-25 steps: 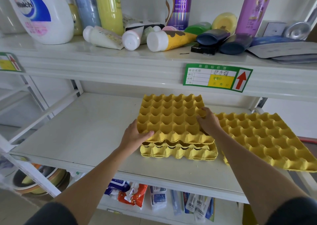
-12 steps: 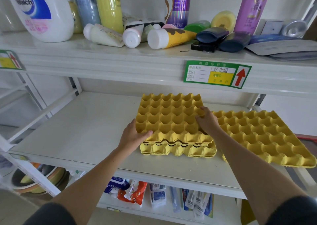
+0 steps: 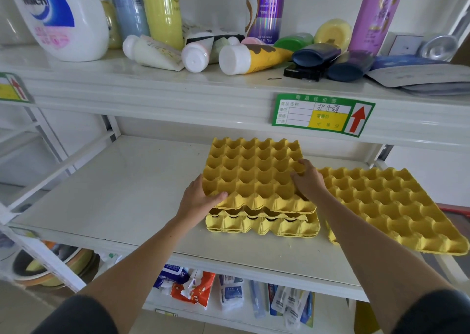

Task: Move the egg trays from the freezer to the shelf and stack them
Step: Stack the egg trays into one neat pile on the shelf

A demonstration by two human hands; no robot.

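Note:
A stack of yellow egg trays [image 3: 262,225] sits on the white middle shelf [image 3: 127,193]. The top egg tray [image 3: 254,173] lies slightly askew on the stack, with small gaps along its front edge. My left hand [image 3: 198,198] grips its front left corner, thumb on top. My right hand [image 3: 309,179] holds its right edge, fingers curled into the cups. A separate yellow egg tray [image 3: 386,206] lies to the right on the same shelf and overhangs the shelf's front and right end.
The upper shelf [image 3: 178,89] carries a white detergent jug [image 3: 61,18], bottles and tubes, and a green price label [image 3: 323,113] on its lip. Packets [image 3: 193,286] lie on the shelf below. Bowls [image 3: 50,267] sit low at the left.
The top tray has settled lower onto the stack, closing the gap at its front. Both hands keep their hold on it.

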